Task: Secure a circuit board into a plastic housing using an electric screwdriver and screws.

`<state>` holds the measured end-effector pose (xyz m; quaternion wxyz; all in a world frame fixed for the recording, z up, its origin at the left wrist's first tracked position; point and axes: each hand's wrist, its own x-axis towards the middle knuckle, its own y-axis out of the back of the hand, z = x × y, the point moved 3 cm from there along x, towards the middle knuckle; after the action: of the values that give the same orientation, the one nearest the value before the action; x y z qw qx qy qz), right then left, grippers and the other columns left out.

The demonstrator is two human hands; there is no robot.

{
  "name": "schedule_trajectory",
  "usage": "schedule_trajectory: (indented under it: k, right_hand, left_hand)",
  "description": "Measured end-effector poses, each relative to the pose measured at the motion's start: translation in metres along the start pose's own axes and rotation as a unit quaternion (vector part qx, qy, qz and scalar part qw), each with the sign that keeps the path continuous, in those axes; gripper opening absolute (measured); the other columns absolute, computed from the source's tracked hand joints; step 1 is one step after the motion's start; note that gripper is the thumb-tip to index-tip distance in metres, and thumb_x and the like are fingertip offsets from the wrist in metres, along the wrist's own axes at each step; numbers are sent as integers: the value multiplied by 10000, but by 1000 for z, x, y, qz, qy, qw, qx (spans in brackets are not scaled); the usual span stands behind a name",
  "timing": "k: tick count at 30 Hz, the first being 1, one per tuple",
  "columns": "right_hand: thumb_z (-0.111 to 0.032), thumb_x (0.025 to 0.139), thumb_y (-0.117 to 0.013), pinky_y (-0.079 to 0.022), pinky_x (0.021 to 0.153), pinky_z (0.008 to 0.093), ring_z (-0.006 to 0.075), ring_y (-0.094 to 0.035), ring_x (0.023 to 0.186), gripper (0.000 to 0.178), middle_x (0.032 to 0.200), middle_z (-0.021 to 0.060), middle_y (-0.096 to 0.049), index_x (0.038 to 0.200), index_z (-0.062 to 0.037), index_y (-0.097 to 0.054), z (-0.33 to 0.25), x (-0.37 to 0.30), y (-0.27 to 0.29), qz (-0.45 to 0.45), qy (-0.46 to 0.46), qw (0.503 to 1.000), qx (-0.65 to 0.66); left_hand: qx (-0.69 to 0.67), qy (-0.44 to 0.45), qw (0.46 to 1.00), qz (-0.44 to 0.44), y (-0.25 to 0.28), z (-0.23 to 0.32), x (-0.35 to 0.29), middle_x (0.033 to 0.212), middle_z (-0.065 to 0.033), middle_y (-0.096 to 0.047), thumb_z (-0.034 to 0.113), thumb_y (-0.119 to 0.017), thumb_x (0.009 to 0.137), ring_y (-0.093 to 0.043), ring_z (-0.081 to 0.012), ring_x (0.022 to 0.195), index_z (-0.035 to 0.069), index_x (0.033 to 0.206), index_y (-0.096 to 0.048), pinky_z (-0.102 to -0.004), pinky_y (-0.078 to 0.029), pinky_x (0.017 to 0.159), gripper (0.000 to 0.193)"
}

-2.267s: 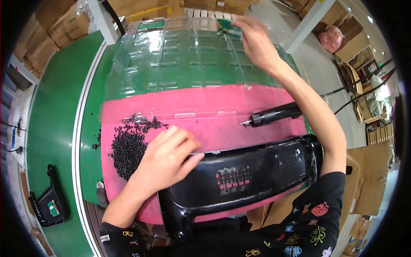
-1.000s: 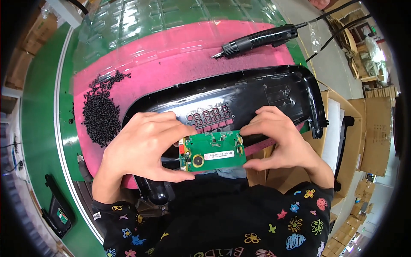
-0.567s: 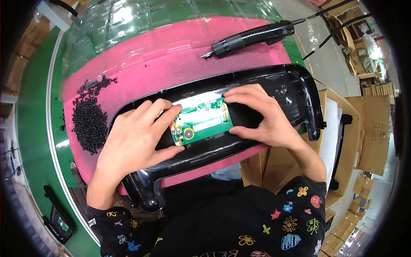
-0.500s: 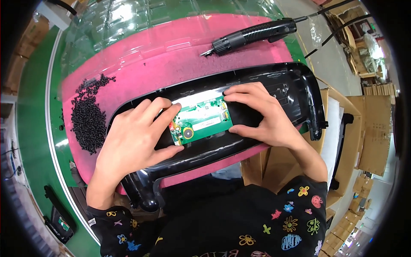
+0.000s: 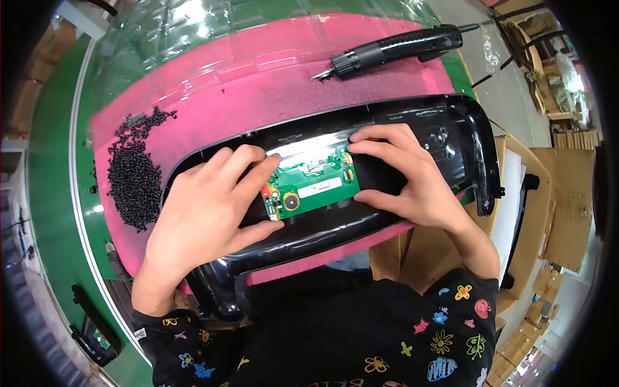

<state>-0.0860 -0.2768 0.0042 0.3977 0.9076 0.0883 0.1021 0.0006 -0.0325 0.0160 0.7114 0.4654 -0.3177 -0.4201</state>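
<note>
A green circuit board (image 5: 316,201) with a white label and a round buzzer lies between my hands, over the middle of a glossy black plastic housing (image 5: 303,240). My left hand (image 5: 206,203) grips the board's left end, thumb at the near corner and fingers at the far one. At the opposite end, my right hand (image 5: 409,174) has its fingers on the far corner and its thumb on the near corner. Whether the board touches the housing beneath cannot be made out.
A pink mat (image 5: 258,97) lies under the housing. Many small black screws (image 5: 133,184) are heaped at its left. A black electric screwdriver (image 5: 393,53) rests at the far right, its cord running off rightward. Clear plastic trays (image 5: 225,32) stand behind; an open cardboard box (image 5: 509,251) is at right.
The whole scene has shifted slightly to the right in the view. Both hands keep their hold on the circuit board, and its position over the housing looks nearly the same.
</note>
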Motion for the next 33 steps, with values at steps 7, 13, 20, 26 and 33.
schedule_trajectory:
  k: [7, 13, 20, 26, 33]
  right_hand:
    - [-72, 668, -818, -430, 988, 396, 317, -512, 1144, 588, 1231, 110, -567, 1215, -52, -603, -5, 3, -1, 2, -3, 1000, -8]
    - [-48, 658, -801, -418, 996, 396, 317, -514, 1148, 569, 1230, 117, -566, 1193, -35, -609, -8, 4, 0, 3, 1, 1000, -9]
    - [-60, 650, -807, -406, 1011, 411, 333, -507, 1161, 608, 1241, 131, -560, 1218, -27, -593, -10, 2, -1, -4, -22, 999, -32]
    - [-61, 655, -814, -422, 985, 383, 296, -516, 1154, 788, 1257, 134, -559, 1366, -47, -473, -15, 4, 2, -4, -57, 998, -3]
    - [-21, 887, -619, -431, 940, 286, 157, -521, 1087, 605, 1283, 95, -509, 1443, -50, -382, 31, 9, 81, 312, -83, 943, 78]
  left_hand:
    - [14, -9, 1000, -1, 3, 0, -3, 1125, -79, -549, 312, -817, 662, -588, -258, 939, 39, 1249, -577, -360, -505, 722, 691]
    - [41, -4, 999, 5, 1, -1, -4, 1105, -46, -534, 339, -800, 702, -589, -211, 925, 62, 1258, -570, -341, -512, 722, 663]
    - [10, -19, 999, 33, -5, -4, -7, 1119, -53, -538, 342, -801, 708, -583, -212, 964, 43, 1247, -571, -335, -542, 764, 658]
    - [-33, -23, 998, 50, 0, -9, -11, 1141, -82, -546, 333, -802, 723, -608, -243, 987, 29, 1214, -575, -347, -555, 754, 620]
    - [-36, 47, 947, 317, 34, -64, -13, 825, -118, -650, 80, -705, 818, -643, -278, 740, -9, 890, -666, -356, -514, 660, 121]
